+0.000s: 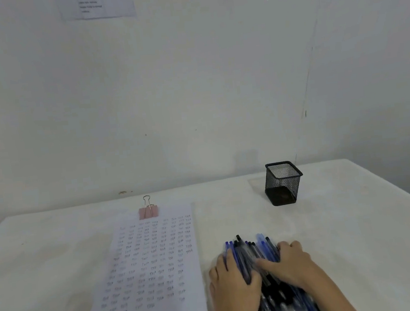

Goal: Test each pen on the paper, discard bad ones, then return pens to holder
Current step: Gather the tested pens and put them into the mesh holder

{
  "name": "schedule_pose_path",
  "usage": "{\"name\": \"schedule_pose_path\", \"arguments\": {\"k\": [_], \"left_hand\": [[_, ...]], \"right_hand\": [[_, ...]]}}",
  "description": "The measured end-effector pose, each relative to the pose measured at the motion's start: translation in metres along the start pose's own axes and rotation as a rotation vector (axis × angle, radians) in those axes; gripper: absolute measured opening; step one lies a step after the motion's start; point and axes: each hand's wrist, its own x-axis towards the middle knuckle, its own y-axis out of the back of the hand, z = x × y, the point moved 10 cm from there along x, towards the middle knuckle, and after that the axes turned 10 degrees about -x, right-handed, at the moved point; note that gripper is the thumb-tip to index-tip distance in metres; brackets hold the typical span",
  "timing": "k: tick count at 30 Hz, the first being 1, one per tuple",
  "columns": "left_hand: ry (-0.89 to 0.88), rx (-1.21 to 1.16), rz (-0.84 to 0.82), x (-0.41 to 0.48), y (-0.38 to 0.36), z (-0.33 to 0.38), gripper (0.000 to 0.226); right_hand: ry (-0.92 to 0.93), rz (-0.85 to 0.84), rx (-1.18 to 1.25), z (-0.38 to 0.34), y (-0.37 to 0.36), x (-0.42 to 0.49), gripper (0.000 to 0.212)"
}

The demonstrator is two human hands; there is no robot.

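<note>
Pens (253, 254), blue and black, lie in a heap on the white table (58, 259) at the lower right, and we see both hands closed about them. The left hand (233, 281) cups the heap's left side, its fingers curled over the outer pens and its thumb pressed across the barrels. The right hand (294, 260) grips from the other side, with its fingers bent down over the pile's right edge and its thumb stretched flat over the top toward the left hand. Just left of the heap lies the paper (150, 270), a white sheet filled with rows of small pen marks that look to us like tally strokes; we cannot read any of them as words. A pink binder clip (148, 212) bites its far edge. The holder (283, 183), a black mesh cup with a square mouth, stands upright farther back on the table, well apart from the pens. Printed sheets (97, 3) hang high on the wall (191, 80), their lines too blurred for us to read
</note>
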Motion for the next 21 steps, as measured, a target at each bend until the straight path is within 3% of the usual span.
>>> {"name": "schedule_pose_path", "arguments": {"k": [5, 9, 12, 16, 18, 21], "left_hand": [[0.002, -0.020, -0.010, 0.001, -0.001, -0.001, 0.080], [0.001, 0.002, -0.006, 0.002, -0.001, 0.000, 0.065], [-0.010, -0.002, 0.006, 0.001, -0.002, 0.002, 0.074], [0.038, -0.009, 0.023, 0.000, -0.002, 0.001, 0.100], [0.053, -0.022, 0.022, 0.000, -0.003, 0.000, 0.098], [0.062, -0.055, 0.007, -0.001, -0.006, 0.000, 0.077]], "right_hand": [[0.041, -0.092, 0.001, -0.002, -0.005, 0.000, 0.083], [0.036, -0.076, -0.001, -0.003, -0.004, 0.000, 0.059], [0.027, -0.012, 0.000, -0.004, 0.001, -0.001, 0.045], [0.021, 0.014, -0.035, -0.008, 0.003, -0.004, 0.053], [0.007, 0.033, -0.025, -0.009, 0.005, -0.005, 0.054], [0.014, 0.035, -0.007, -0.012, 0.005, -0.005, 0.054]]}}
